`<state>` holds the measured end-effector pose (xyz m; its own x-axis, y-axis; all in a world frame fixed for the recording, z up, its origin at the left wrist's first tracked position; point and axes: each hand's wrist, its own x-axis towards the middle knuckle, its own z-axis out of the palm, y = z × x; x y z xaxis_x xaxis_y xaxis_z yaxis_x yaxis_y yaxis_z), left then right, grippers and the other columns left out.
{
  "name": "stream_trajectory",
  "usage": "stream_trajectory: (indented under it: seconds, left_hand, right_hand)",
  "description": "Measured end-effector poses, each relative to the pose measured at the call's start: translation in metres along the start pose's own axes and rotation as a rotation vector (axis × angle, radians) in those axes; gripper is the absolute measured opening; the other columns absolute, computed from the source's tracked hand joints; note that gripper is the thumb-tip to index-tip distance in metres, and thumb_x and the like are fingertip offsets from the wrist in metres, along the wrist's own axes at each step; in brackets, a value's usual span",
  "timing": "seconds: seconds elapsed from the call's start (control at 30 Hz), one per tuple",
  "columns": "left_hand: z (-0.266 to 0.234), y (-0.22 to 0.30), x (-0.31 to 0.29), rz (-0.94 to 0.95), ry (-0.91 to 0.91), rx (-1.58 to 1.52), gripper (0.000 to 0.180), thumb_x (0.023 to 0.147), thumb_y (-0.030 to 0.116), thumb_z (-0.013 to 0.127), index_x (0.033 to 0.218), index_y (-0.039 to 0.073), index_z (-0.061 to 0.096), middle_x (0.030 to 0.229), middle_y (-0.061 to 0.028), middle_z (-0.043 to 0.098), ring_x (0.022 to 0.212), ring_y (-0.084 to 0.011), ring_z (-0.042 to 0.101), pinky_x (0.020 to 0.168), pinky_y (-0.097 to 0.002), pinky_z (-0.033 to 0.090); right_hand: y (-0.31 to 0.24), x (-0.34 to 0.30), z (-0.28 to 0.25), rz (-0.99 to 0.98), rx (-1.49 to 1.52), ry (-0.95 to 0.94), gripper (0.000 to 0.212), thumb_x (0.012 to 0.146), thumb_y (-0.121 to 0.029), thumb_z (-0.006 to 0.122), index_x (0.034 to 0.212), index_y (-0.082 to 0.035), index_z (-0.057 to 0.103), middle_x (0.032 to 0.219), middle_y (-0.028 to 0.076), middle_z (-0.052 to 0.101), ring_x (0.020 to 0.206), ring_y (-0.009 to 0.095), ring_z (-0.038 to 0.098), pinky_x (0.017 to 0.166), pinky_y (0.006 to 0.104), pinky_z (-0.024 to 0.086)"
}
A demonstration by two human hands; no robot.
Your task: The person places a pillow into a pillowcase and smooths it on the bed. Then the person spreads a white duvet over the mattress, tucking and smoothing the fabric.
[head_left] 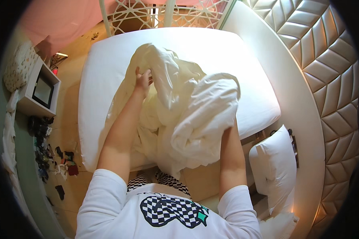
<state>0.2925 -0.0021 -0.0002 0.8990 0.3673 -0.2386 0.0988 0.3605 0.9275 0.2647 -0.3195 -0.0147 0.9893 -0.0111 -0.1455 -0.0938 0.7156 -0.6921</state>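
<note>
A bunched white duvet [159,107] lies in loose folds over the near and middle part of a bed with a white fitted sheet [255,71]. My left hand [143,81] is closed on the duvet's left side, its fingers curled against the fabric and the thumb pointing away from me. On the right, my right forearm [232,163] reaches up under a thick raised roll of the duvet. That fold covers my right hand, so its fingers are hidden.
White pillows [273,167] lean at the right beside the bed's curved frame and a padded headboard wall [331,91]. A white lattice screen [167,18] stands at the far end. Clothes [70,163] litter the floor at left, near a white cabinet [40,89].
</note>
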Motion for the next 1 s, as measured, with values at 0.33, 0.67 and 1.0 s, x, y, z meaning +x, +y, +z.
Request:
stream_trajectory:
  seconds: [0.33, 0.67, 1.0]
  left_hand:
    - [-0.211, -0.237, -0.099, -0.4, -0.137, 0.993, 0.085, 0.06, 0.031, 0.069, 0.122, -0.003, 0.023, 0.118, -0.0188, 0.036, 0.107, -0.0266, 0.039, 0.088, -0.0332, 0.033]
    - [-0.141, -0.262, -0.142, -0.868, 0.071, 0.633, 0.059, 0.065, 0.023, 0.063, 0.11, -0.006, 0.039, 0.103, -0.0151, 0.05, 0.093, -0.0223, 0.049, 0.076, -0.031, 0.04]
    - [-0.134, -0.137, -0.07, -0.171, 0.287, -0.054, 0.039, 0.069, 0.005, 0.05, 0.107, -0.001, 0.043, 0.092, -0.0061, 0.05, 0.078, -0.0137, 0.049, 0.066, -0.0256, 0.04]
  right_hand:
    - [0.112, -0.083, -0.106, -0.08, -0.928, 0.043, 0.072, 0.068, -0.031, 0.061, 0.121, 0.003, 0.025, 0.116, 0.016, 0.039, 0.106, 0.029, 0.037, 0.089, 0.0329, 0.028]
    - [0.156, -0.091, -0.066, 0.259, -2.027, 0.084, 0.068, 0.061, -0.02, 0.064, 0.114, 0.009, 0.032, 0.099, 0.024, 0.048, 0.087, 0.035, 0.049, 0.074, 0.0362, 0.041]
    - [-0.045, -0.043, 0.002, -0.357, -0.627, 0.396, 0.027, 0.072, -0.02, 0.05, 0.092, -0.002, 0.051, 0.084, 0.007, 0.054, 0.076, 0.02, 0.054, 0.069, 0.0368, 0.047]
